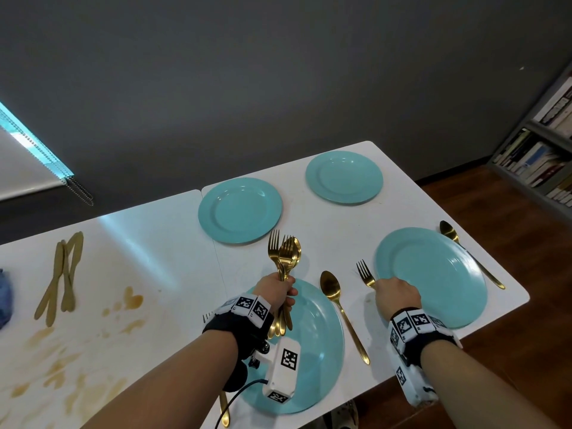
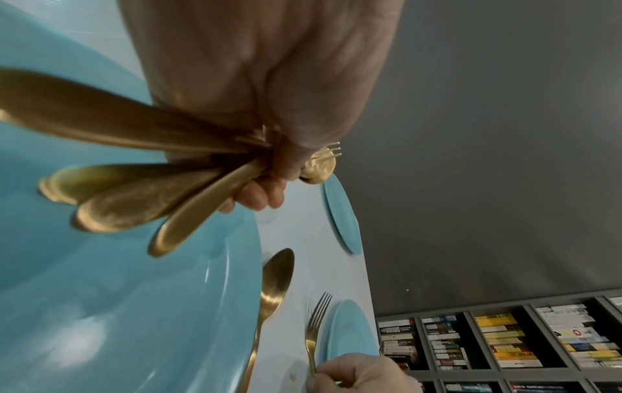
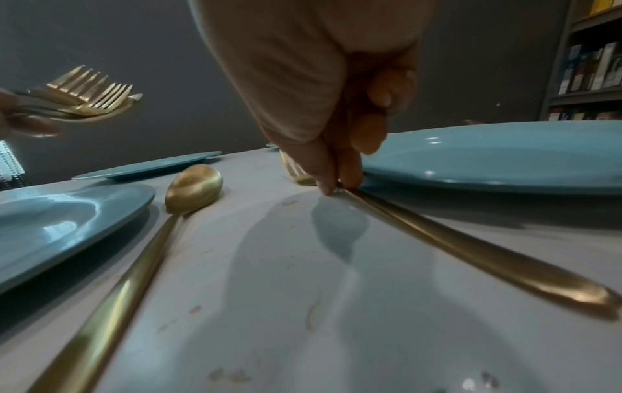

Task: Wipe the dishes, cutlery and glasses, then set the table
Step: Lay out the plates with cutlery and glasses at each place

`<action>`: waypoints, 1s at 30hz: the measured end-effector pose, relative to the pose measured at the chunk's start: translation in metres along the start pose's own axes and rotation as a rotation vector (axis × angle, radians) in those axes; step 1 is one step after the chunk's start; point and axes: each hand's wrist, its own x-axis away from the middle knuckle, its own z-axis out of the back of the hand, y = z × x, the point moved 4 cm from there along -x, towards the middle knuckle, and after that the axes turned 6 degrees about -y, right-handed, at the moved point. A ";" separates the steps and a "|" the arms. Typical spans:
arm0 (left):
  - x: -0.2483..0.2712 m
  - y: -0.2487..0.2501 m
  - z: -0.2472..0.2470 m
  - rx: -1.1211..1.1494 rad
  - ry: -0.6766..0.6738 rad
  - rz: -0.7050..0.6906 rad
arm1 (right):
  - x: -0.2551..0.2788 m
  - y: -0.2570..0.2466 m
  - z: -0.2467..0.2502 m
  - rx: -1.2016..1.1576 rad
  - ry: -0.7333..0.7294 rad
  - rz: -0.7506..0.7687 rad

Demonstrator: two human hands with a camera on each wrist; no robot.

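My right hand (image 1: 397, 294) pins a fork (image 1: 365, 274) on the table (image 1: 309, 218), plate (image 1: 433, 274) just right, spoon (image 1: 340, 311) left, my left hand (image 1: 277, 289) beyond.

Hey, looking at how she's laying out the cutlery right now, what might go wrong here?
The left hand grips a loose bundle of forks and spoons above the near plate; one might slip out and strike it. The right hand pinches a fork tight against the right plate, so it could nudge the rim. The table shows brown stains near the knives.
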 end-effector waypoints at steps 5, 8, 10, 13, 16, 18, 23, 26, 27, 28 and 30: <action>0.001 0.000 0.003 0.009 -0.018 -0.009 | 0.005 -0.004 0.005 -0.017 -0.027 0.004; 0.002 0.003 0.004 0.021 -0.042 -0.024 | 0.006 -0.019 0.020 -0.085 0.030 0.078; 0.005 0.005 0.005 0.001 -0.055 -0.032 | 0.011 -0.038 0.035 -0.135 0.072 0.188; 0.010 0.010 0.007 -0.060 -0.078 -0.050 | 0.022 -0.075 0.057 -0.141 0.162 0.407; 0.017 0.019 0.010 -0.102 -0.102 -0.084 | 0.039 -0.108 0.077 -0.139 0.234 0.596; 0.019 0.026 0.014 -0.145 -0.115 -0.117 | 0.047 -0.121 0.084 -0.098 0.244 0.695; 0.016 0.042 0.017 -0.215 -0.160 -0.164 | 0.044 -0.128 0.094 -0.060 0.216 0.724; 0.011 0.051 0.011 -0.296 -0.184 -0.169 | 0.041 -0.124 0.106 -0.008 0.208 0.704; 0.009 0.055 0.008 -0.324 -0.190 -0.166 | 0.037 -0.122 0.107 0.015 0.177 0.701; 0.004 0.059 0.005 -0.352 -0.193 -0.165 | 0.029 -0.119 0.107 0.036 0.151 0.699; -0.007 0.069 -0.001 -0.388 -0.193 -0.163 | 0.011 -0.112 0.107 0.056 0.096 0.700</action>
